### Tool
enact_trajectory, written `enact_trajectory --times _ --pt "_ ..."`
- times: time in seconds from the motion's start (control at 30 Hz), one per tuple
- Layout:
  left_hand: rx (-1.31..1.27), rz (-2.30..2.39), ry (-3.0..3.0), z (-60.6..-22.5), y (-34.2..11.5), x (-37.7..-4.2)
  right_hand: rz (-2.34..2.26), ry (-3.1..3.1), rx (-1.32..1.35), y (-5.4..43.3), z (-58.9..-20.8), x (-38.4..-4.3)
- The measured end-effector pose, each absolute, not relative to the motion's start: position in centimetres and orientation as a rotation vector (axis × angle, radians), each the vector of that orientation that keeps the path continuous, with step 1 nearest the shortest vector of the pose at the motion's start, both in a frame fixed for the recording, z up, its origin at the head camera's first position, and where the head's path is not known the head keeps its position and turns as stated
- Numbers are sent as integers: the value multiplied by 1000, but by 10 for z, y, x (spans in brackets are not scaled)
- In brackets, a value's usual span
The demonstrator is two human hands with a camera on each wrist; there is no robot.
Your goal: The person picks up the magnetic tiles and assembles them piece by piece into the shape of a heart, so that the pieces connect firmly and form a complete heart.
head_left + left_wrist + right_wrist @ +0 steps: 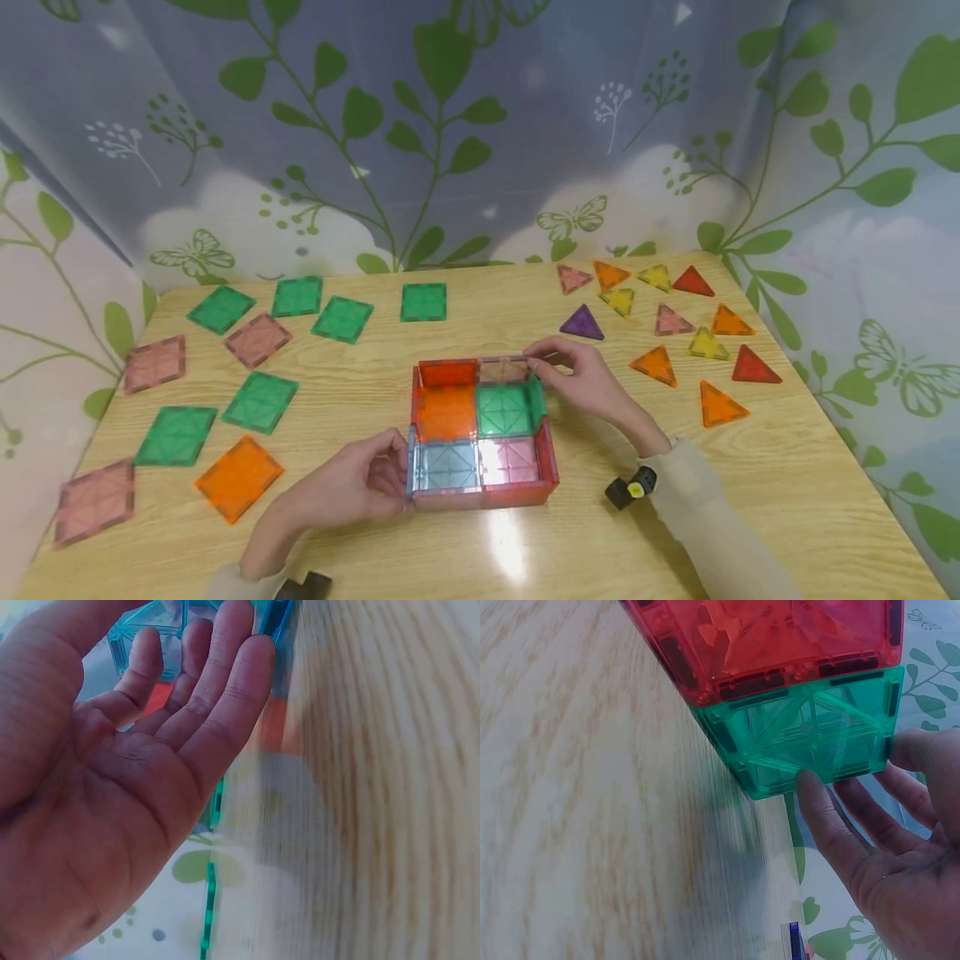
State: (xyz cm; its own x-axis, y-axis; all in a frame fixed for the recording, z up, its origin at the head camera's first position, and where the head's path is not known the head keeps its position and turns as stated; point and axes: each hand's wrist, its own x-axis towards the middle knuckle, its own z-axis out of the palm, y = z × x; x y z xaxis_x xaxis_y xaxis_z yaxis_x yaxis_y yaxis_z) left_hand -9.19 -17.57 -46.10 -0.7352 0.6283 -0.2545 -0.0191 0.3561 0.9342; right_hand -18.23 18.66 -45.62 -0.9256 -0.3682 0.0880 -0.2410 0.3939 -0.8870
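Note:
Clear coloured magnetic tiles form a low, open-topped box [519, 497] on the table. Orange, green, light blue and pink squares show in its floor. My right hand [581, 379] is at the far right corner, pinching the end of the pink square tile [498, 372] in the back wall. In the right wrist view, its fingertips touch the corner of the green wall tile [817, 735], which adjoins a red tile [795, 637]. My left hand [341, 487] rests against the box's left side, fingers loosely bent. The left wrist view shows its palm and fingertips beside the blue tile [161, 634].
Several loose square tiles lie at the left, among them a green one [176, 436] and an orange one [240, 478]. Another green square [423, 302] lies behind the box. At the right are several triangles, including a purple one [582, 322]. A patterned curtain [480, 167] borders the wooden table [600, 525].

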Motion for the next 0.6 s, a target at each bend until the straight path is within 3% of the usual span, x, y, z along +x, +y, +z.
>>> enact_trajectory --times 0.27,0.6 --pt "481 1312 2268 -458 -202 -95 -1586 2501 -557 186 -457 -183" --pt "145 779 2707 -439 -305 -98 -1593 2480 -544 186 -456 -182"
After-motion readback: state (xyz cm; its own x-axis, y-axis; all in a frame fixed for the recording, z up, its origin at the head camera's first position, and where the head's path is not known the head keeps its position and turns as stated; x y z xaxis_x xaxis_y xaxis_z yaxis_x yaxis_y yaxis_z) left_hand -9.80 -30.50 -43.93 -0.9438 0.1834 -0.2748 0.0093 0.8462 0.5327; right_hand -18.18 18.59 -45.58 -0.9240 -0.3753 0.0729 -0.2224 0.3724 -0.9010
